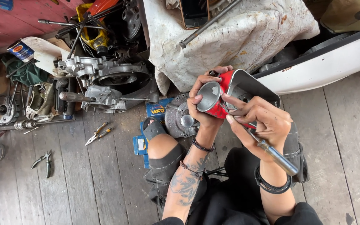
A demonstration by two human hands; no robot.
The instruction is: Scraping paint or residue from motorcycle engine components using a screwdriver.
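Grey engine casing [105, 81] lay near; left hand [203, 106] gripped red housing [226, 93]; right hand [261, 123] clasped metal screwdriver [273, 154].

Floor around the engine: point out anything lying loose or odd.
Two pliers lie scattered on the wooden floor, apart from the engine casing. A phone rests on a stained, crumpled white sheet. No spill visible.
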